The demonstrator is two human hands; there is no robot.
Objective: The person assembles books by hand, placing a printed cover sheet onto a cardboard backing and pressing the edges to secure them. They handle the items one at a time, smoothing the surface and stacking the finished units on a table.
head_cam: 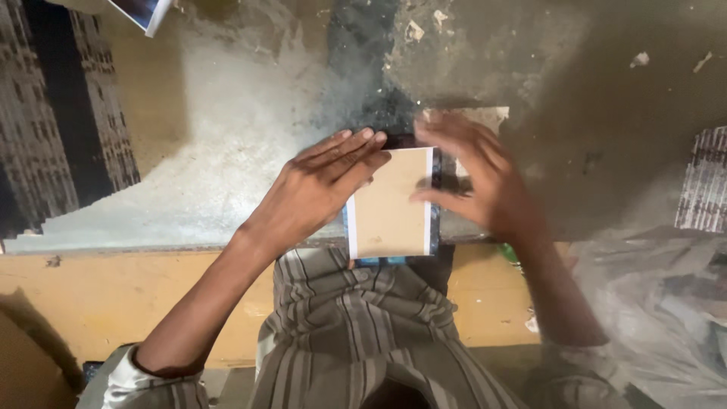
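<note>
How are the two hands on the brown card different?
The left hand looks sharp and lies flat, fingers together, on the brown card's left edge. The right hand is blurred, with fingers spread, over the card's right edge. The left hand covers the card's upper left corner; the right hand covers less of the card. Both are bare and empty, reaching the card from opposite sides.

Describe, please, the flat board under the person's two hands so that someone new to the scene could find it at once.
Start at the grey, dusty work surface ahead of the person's striped lap. At its near edge, both hands meet: the left hand and the blurred right hand press on a tan rectangular board. It alone has a plain brown face edged by white and blue strips.
</note>
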